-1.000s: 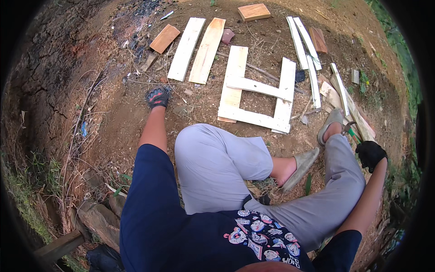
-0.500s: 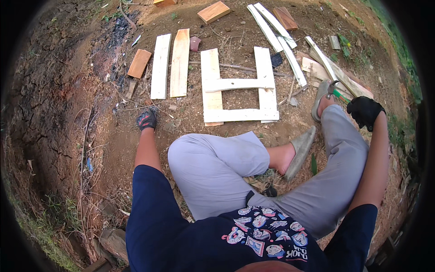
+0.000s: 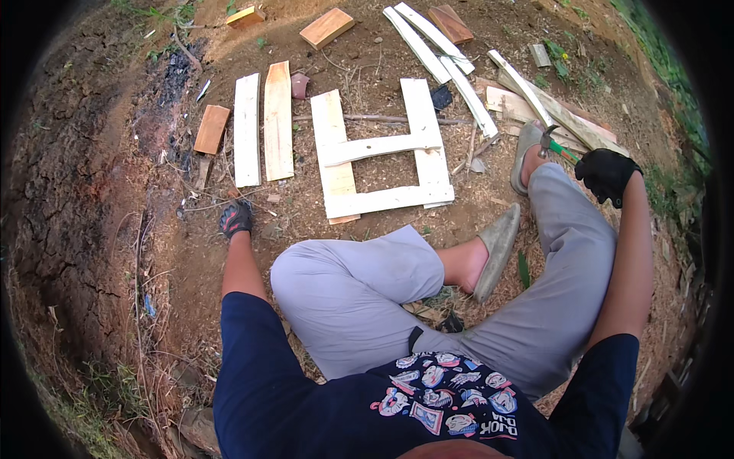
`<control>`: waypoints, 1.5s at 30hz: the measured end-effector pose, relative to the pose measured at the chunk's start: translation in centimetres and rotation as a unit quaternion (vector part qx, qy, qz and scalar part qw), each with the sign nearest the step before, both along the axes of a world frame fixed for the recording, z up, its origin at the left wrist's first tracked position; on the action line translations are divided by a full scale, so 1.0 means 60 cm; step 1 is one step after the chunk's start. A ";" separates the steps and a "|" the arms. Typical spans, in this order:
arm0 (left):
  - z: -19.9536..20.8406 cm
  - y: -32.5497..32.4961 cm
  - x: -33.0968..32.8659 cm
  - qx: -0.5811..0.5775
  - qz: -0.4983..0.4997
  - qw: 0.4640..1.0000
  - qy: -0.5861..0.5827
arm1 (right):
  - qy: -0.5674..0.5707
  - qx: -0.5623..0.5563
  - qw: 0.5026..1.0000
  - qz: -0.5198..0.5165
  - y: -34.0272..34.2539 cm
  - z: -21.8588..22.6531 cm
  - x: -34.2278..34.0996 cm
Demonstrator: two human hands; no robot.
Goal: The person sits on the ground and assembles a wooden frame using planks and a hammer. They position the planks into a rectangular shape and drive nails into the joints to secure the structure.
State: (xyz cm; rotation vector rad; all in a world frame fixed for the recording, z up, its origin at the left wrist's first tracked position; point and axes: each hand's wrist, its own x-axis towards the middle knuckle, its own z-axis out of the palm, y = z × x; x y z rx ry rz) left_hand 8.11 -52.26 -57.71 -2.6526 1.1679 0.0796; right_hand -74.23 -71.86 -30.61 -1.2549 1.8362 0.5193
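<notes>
My right hand, in a black glove, grips a claw hammer with a green handle, held beside my right knee with the head toward my right foot. Low at the ground on the left is my left hand, in a black glove with red marks. Its fingers look drawn together; whatever they may hold is too small to make out. Before my legs lies a wooden frame: two upright boards joined by two crosspieces. Two loose planks, one pale and one yellowish, lie between it and my left hand.
Brown wooden blocks lie around: one at left, others farther off. Narrow pale strips and stacked boards lie at right, near my sandalled foot. Twigs and cracked soil cover the left.
My view has shifted slightly, so the boards appear farther left. My left hand stays low by the ground, its fingers more drawn in. The hammer remains in my right hand.
</notes>
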 end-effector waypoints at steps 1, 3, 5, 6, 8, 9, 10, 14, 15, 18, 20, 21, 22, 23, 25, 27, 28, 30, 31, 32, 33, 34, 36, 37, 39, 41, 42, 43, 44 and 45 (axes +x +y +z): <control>-0.002 -0.001 -0.003 -0.006 -0.003 1.000 -0.012 | -0.007 0.000 1.000 -0.002 0.000 0.000 0.005; -0.001 -0.006 0.004 -0.006 0.008 1.000 0.001 | -0.019 0.002 1.000 -0.009 -0.002 -0.005 0.006; 0.007 -0.007 0.020 -0.013 0.015 1.000 0.006 | -0.027 0.007 0.999 -0.021 -0.006 -0.013 -0.003; 0.007 -0.008 0.018 -0.016 0.014 1.000 0.012 | -0.027 0.008 1.000 0.012 -0.008 -0.014 -0.001; 0.014 -0.007 0.015 -0.002 0.014 1.000 0.013 | -0.027 0.009 0.997 0.077 -0.014 -0.015 0.000; 0.016 -0.007 0.005 0.016 0.013 1.000 0.013 | -0.023 -0.005 0.998 0.059 -0.012 -0.012 0.006; 0.018 -0.003 0.000 0.034 0.012 0.999 0.012 | -0.019 -0.018 0.999 0.042 -0.009 -0.007 0.026; 0.068 -0.024 -0.055 0.043 0.100 0.993 0.049 | -0.026 -0.031 0.979 0.199 -0.025 -0.103 0.046; 0.081 -0.037 -0.060 -0.006 0.096 0.994 0.059 | -0.046 -0.031 0.957 0.285 -0.039 -0.117 0.050; 0.145 -0.093 -0.057 -0.124 0.074 0.986 0.084 | -0.058 -0.120 0.800 0.585 -0.066 -0.182 0.094; 0.188 -0.159 -0.157 -0.148 0.015 0.972 0.183 | -0.026 -0.148 0.752 0.642 -0.072 -0.181 0.147; 0.206 -0.179 -0.208 -0.135 -0.023 0.961 0.238 | -0.015 -0.132 0.785 0.605 -0.056 -0.174 0.188; 0.225 -0.199 -0.264 -0.079 -0.044 0.964 0.249 | 0.001 -0.114 0.817 0.565 -0.042 -0.166 0.218; 0.231 -0.215 -0.308 -0.021 -0.066 0.964 0.259 | 0.003 -0.124 0.812 0.570 -0.031 -0.172 0.237; 0.194 -0.223 -0.335 0.039 -0.076 0.965 0.249 | 0.007 -0.150 0.798 0.583 -0.017 -0.189 0.272; 0.156 -0.212 -0.346 0.055 -0.083 0.975 0.197 | -0.029 -0.196 0.787 0.585 -0.008 -0.215 0.285; 0.141 -0.214 -0.347 0.044 -0.093 0.975 0.198 | -0.046 -0.216 0.781 0.584 -0.005 -0.227 0.286; 0.126 -0.228 -0.348 0.067 -0.096 0.971 0.208 | -0.062 -0.234 0.787 0.568 -0.002 -0.247 0.287; 0.126 -0.236 -0.352 0.078 -0.099 0.969 0.212 | -0.070 -0.243 0.790 0.558 -0.003 -0.255 0.290; 0.126 -0.241 -0.360 0.077 -0.109 0.966 0.220 | -0.065 -0.243 0.787 0.563 -0.005 -0.260 0.292; 0.126 -0.242 -0.369 0.076 -0.119 0.964 0.226 | -0.061 -0.243 0.784 0.568 -0.006 -0.252 0.303; 0.123 -0.242 -0.374 0.076 -0.130 0.961 0.231 | -0.058 -0.243 0.781 0.572 -0.008 -0.251 0.312; 0.109 -0.253 -0.378 0.074 -0.141 0.963 0.218 | -0.052 -0.272 0.774 0.570 -0.013 -0.261 0.320; 0.103 -0.256 -0.382 0.073 -0.146 0.963 0.213 | -0.047 -0.286 0.770 0.569 -0.015 -0.265 0.323; 0.094 -0.250 -0.386 0.044 -0.145 0.970 0.188 | -0.034 -0.265 0.776 0.571 -0.022 -0.269 0.329; 0.082 -0.246 -0.380 0.034 -0.141 0.974 0.173 | -0.026 -0.259 0.779 0.571 -0.026 -0.272 0.337; 0.076 -0.246 -0.379 0.022 -0.144 0.973 0.177 | -0.023 -0.257 0.778 0.572 -0.029 -0.274 0.336; 0.071 -0.245 -0.378 0.011 -0.147 0.972 0.181 | -0.020 -0.255 0.778 0.574 -0.031 -0.277 0.333; 0.066 -0.243 -0.377 0.000 -0.149 0.971 0.186 | -0.017 -0.253 0.778 0.575 -0.033 -0.279 0.332; 0.056 -0.238 -0.370 -0.005 -0.162 0.969 0.184 | -0.014 -0.259 0.779 0.571 -0.034 -0.279 0.333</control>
